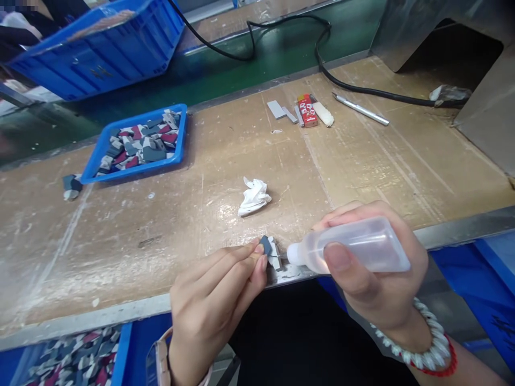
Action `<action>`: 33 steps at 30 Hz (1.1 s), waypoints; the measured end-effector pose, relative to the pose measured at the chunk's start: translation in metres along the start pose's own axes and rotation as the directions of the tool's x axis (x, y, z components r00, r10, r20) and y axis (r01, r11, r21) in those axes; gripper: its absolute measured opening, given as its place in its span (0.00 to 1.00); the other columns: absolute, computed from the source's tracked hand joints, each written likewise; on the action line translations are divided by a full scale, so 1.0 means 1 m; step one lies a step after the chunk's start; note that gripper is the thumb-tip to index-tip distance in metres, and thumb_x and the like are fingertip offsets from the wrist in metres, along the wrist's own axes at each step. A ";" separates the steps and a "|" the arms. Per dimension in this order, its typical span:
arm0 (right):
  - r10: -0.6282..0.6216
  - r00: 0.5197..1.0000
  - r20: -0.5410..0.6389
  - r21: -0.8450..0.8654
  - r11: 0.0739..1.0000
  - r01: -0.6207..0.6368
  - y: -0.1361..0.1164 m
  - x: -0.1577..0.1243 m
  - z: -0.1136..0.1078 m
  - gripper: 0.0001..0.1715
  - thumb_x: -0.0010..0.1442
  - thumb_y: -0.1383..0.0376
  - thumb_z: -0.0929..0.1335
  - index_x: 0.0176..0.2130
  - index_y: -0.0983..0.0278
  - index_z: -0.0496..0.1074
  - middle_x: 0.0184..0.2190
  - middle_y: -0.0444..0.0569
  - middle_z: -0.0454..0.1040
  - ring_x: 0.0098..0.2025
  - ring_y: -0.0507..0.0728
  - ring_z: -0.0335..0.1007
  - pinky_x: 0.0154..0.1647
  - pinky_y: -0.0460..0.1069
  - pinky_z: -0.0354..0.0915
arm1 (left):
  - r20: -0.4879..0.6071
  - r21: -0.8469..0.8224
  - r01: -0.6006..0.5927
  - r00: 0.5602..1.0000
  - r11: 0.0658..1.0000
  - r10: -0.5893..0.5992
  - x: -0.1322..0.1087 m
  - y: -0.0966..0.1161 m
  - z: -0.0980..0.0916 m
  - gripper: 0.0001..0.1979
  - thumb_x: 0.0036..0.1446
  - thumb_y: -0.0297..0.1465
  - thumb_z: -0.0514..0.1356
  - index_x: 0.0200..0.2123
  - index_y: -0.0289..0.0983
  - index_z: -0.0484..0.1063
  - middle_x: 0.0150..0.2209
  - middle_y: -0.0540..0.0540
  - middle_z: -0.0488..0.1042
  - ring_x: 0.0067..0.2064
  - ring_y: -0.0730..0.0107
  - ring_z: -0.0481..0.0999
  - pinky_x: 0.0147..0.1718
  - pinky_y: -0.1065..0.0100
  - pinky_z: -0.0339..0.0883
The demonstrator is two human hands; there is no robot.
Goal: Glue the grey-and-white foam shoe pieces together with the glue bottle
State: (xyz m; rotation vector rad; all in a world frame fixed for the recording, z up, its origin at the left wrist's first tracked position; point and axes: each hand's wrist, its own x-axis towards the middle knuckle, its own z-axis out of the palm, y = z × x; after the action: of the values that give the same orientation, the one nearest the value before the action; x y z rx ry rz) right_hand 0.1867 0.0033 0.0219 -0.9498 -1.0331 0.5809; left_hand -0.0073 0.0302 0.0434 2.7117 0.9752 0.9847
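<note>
Bottle [358, 246], at four o'clock, encircled by the curled fingers of the right hand [374, 297]; nozzle towards nine o'clock. The left hand's [217, 281] fingers pinch a piece [265, 244] at six o'clock, over the table's [225, 139] near edge. The bottle appears light, smooth and squeezable, best gripped mid-body; the piece looks light and firm, best pinched by one end. The table is scuffed and glossy; tray [183, 131] and crate [132, 51] at ten o'clock.

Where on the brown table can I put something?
Bare patches: between the shallow blue plastic tray and crumpled white tissue; between the slim silver pen and right hand. Crowded: around the red printed box, and between left hand and translucent plastic bottle.
</note>
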 end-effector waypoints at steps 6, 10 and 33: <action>0.041 0.998 0.049 -0.100 0.994 -0.036 -0.001 -0.001 0.000 0.16 0.51 0.64 0.80 0.38 0.60 0.74 0.32 0.45 0.79 0.33 0.57 0.77 0.24 0.48 0.72 | -0.034 -0.082 0.097 0.994 0.992 -0.100 -0.002 -0.003 0.004 0.07 0.60 0.18 0.65 0.36 0.35 0.75 0.34 0.48 0.80 0.39 0.68 0.82 0.38 0.69 0.75; 0.027 0.998 0.064 -0.121 0.993 -0.020 -0.001 0.001 0.000 0.12 0.55 0.68 0.77 0.38 0.60 0.74 0.33 0.44 0.80 0.35 0.56 0.78 0.26 0.47 0.73 | -0.037 -0.135 0.134 0.989 0.982 -0.140 -0.002 -0.004 0.005 0.08 0.61 0.17 0.64 0.38 0.36 0.77 0.35 0.47 0.81 0.39 0.68 0.81 0.36 0.68 0.73; 0.023 0.999 0.025 -0.156 0.988 -0.019 0.002 -0.002 0.002 0.15 0.55 0.57 0.78 0.38 0.61 0.74 0.33 0.47 0.79 0.33 0.57 0.78 0.28 0.49 0.75 | -0.068 -0.102 0.158 0.984 0.982 -0.165 -0.003 -0.004 0.007 0.08 0.62 0.19 0.63 0.33 0.36 0.77 0.33 0.47 0.80 0.35 0.68 0.80 0.33 0.67 0.72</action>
State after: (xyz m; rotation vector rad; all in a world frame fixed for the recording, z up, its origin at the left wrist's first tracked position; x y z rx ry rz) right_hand 0.1838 0.0032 0.0200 -1.0937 -1.1060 0.5372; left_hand -0.0071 0.0325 0.0350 2.4888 1.1110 1.0811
